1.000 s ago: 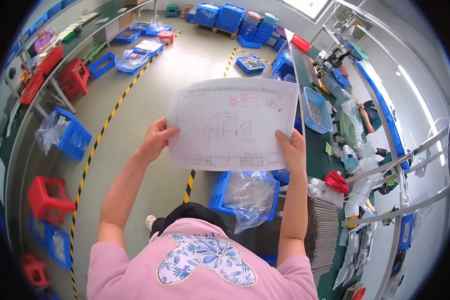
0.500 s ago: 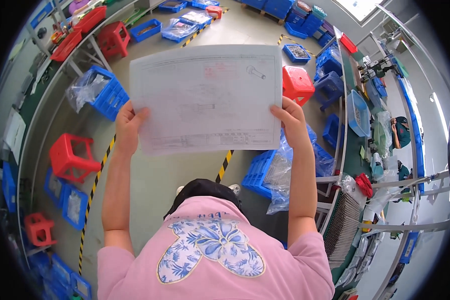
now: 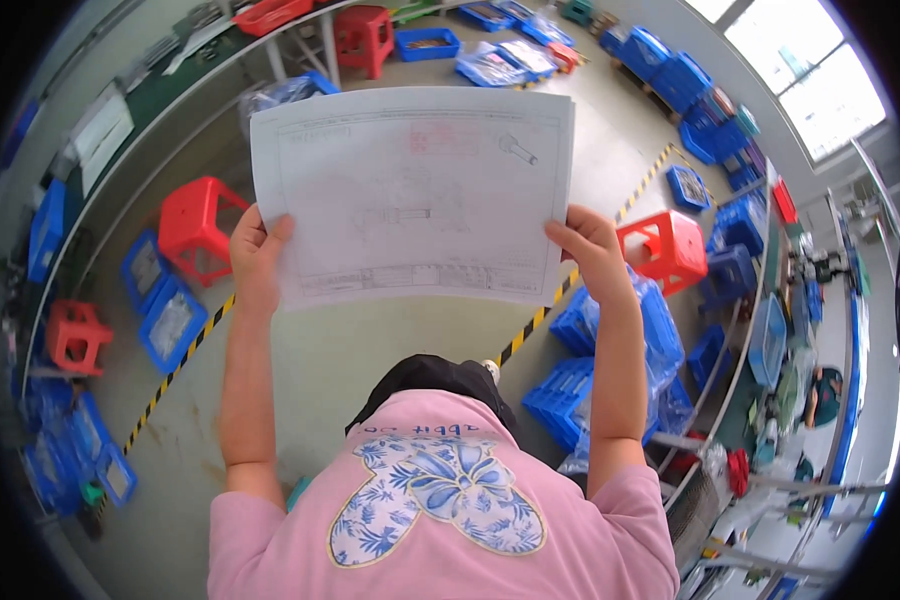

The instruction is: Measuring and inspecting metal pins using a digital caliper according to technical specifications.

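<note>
A stack of white paper sheets (image 3: 370, 170) is held up in front of me. The top sheet carries a technical drawing of a bolt-like part, a red stamp and a table along its lower edge. My left hand (image 3: 258, 258) pinches the left edge, thumb on the front. On the opposite edge my right hand (image 3: 592, 245) grips the same way. Most fingers are hidden behind the paper. Both forearms reach up from a pink shirt (image 3: 440, 500) with a blue and white floral print.
Red stools (image 3: 202, 228) stand at left and another red stool (image 3: 665, 248) at right. Blue crates (image 3: 562, 400) with plastic wrap sit by my right arm. A workbench (image 3: 120, 170) curves along the left, another along the right. Yellow-black tape (image 3: 180, 370) marks the floor.
The surroundings have swung rightward in view, as if I turned left; more of the window shows. Both hands keep hold of the paper at nearly the same place.
</note>
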`<state>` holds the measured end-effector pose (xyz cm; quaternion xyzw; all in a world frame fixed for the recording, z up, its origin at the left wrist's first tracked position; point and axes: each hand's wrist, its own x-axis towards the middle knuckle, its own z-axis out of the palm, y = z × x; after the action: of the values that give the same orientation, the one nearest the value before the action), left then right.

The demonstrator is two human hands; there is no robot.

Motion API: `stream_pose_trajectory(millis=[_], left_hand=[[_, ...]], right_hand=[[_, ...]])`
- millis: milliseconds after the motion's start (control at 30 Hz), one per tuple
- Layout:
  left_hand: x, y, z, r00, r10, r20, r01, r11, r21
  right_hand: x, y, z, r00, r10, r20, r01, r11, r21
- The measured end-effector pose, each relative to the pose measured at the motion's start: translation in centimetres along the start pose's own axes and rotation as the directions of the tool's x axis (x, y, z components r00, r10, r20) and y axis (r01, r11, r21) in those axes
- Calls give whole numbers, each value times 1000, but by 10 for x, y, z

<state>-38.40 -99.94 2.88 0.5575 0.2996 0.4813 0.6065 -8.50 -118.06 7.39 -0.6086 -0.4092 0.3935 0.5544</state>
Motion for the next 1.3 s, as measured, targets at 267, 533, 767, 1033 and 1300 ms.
stream_pose_trajectory(millis=[267, 533, 767, 1033, 1300], left_hand=[[5, 0, -61, 979, 36, -202, -32, 999, 25], [65, 1, -106, 943, 69, -327, -39, 995, 96], [147, 10, -147, 858, 63, -510, 2, 992, 126], [134, -23, -210, 611, 155, -776, 100, 958, 270], [122, -60, -312, 398, 69, -915, 7, 997, 78]], right_hand=[[78, 17, 48, 991, 20, 131, -14, 999, -53], [211, 37, 110, 958, 9, 287, -21, 999, 41], [341, 32, 172, 929, -13, 370, -31, 993, 113], [414, 59, 286, 849, 1, 528, -6, 1000, 6], [468, 81, 424, 791, -62, 608, 71, 997, 9]])
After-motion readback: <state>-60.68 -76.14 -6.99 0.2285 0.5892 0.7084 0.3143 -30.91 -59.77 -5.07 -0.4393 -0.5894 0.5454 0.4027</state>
